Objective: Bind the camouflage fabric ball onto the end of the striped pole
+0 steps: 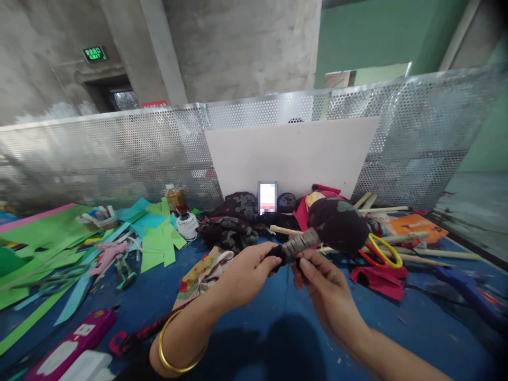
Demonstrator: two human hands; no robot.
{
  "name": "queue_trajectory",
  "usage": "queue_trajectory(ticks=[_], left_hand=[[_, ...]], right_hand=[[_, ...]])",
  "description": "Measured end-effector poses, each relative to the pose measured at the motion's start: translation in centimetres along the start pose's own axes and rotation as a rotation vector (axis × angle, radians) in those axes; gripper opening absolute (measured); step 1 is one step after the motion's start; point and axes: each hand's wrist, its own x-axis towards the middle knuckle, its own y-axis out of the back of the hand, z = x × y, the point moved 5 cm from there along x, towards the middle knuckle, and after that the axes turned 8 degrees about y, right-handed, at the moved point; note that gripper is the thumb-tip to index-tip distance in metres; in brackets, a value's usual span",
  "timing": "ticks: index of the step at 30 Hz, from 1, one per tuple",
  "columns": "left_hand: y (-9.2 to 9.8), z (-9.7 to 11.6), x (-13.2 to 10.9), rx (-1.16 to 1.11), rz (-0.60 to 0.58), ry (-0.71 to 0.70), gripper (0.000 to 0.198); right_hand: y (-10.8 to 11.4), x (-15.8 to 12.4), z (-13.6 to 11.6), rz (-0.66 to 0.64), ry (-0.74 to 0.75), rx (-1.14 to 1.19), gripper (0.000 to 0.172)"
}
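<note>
My left hand [254, 267] is closed around the dark end of a mallet-like stick, thumb along its top. Its handle [304, 241] is wound with grey strips and slants up to the right. A large rounded head [339, 225], covered in black-and-grey camouflage cloth, sits at the far end. My right hand [323, 286] is just below the handle, thumb and fingers pinched together. Something small and dark shows at those fingertips; its kind is not clear. A gold bangle [162, 344] is on my left wrist. Patterned cloth [204, 272] lies beside my left forearm.
Beyond my hands lie a camouflage cloth bundle [228, 230] and a phone-like lit screen [267, 197]. Scissors with yellow handles [391, 254], wooden sticks and a blue glue gun [468, 291] are at right. A pink glue gun [107, 256], green paper [156, 241] and a purple device [73, 344] are at left.
</note>
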Motion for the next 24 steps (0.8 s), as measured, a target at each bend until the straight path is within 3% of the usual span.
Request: queue_trajectory(ticks=[3,7,12,14,16,20,24], left_hand=[[0.1,-0.3,0.2,-0.177,-0.004,-0.005,0.030],[-0.4,-0.9,0.7,-0.269,-0.035,-0.014,0.027],[-0.7,-1.5,1.1,-0.293,-0.037,0.030,0.021],[-0.9,-1.5,1.1,-0.251,-0.030,0.034,0.020],[-1.3,-1.4,1.1,-0.199,-0.018,0.024,0.019],[-1.7,-1.2,1.0,-0.041,0.006,0.046,0.021],[-1.4,-0.8,0.8,0.241,0.076,0.048,0.026]], right_hand=[[0.0,-0.7,0.0,0.003,0.069,-0.066,0.028],[-0.3,-1.9,-1.1,-0.138,0.291,-0.464,0.023],[-2.1,-4.3,-4.4,-0.440,0.999,-0.865,0.016],[-2.7,-5.0,-5.0,-0.505,1.160,-0.961,0.018],[-3.1,-5.3,-5.2,-0.536,1.218,-1.020,0.018],[-3.6,-5.3,-5.5,-0.604,1.188,-1.063,0.016],[-3.3,-3.9,-7.0,-0.610,1.004,-1.003,0.018]])
